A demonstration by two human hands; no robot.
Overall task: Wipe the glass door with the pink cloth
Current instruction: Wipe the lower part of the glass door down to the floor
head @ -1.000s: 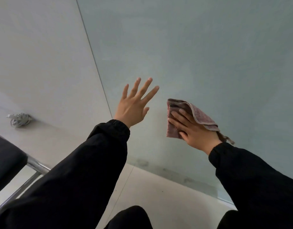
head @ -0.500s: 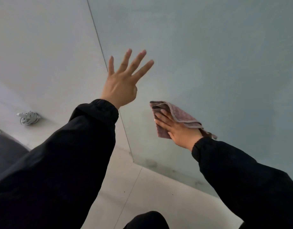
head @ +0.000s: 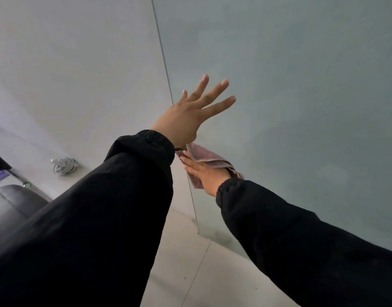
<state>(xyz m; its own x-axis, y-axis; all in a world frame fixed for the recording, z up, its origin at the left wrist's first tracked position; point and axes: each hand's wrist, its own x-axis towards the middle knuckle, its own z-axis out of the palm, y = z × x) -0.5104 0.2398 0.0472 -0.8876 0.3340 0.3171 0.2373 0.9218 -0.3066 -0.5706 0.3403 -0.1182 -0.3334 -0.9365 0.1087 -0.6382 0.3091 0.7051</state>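
The person wears a black long-sleeved top. The left sleeve (head: 102, 218) is loose and roomy, in a smooth matte fabric with soft folds along its length. The right sleeve (head: 301, 240) is of the same plain black cloth and shows faint creases. Each sleeve ends in a gathered elastic cuff, puckered into fine ridges: the left cuff (head: 153, 140) and the right cuff (head: 228, 187). Beyond the cuffs the left hand (head: 186, 120) and the right hand (head: 206, 171) are bare. The fingers (head: 221, 103) have short, pale nails.
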